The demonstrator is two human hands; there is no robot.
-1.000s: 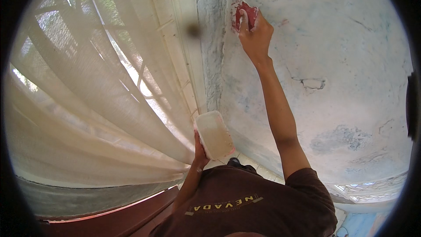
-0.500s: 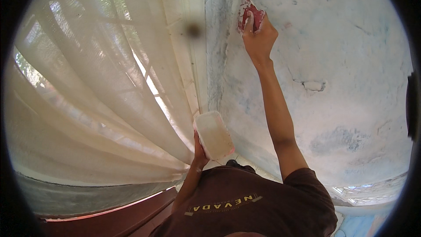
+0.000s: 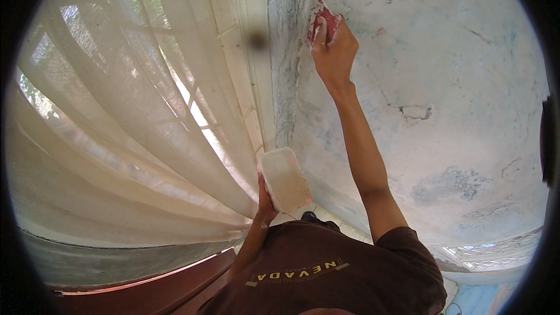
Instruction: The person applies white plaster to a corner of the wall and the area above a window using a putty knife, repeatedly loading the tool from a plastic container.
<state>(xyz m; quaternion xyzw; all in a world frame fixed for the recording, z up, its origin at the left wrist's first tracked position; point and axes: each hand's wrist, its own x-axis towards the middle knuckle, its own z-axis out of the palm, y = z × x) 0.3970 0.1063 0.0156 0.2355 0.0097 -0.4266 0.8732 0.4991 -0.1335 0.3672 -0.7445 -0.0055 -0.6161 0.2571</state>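
My right hand [image 3: 335, 52] is raised against the wall, closed around a red plastic putty scraper [image 3: 331, 21] smeared with white paste. The scraper's edge lies at the wall's left border, beside a grey vertical strip [image 3: 284, 70]. Low in front of my body, my left hand [image 3: 265, 199] grips a translucent rectangular plastic tub [image 3: 287, 178] by its left side. Pinkish-white residue marks the tub's edges. What is inside it cannot be made out.
The pale, patchy wall [image 3: 455, 70] fills the right side, with a chipped hollow [image 3: 415, 112] and dark stains. Sheer cream curtains [image 3: 146, 140] hang at the left, close to my left arm, before a bright window. A reddish-brown surface [image 3: 146, 286] lies at lower left.
My right hand has slid a little to the left with the scraper, closer to the grey strip. My left hand and the tub have hardly moved.
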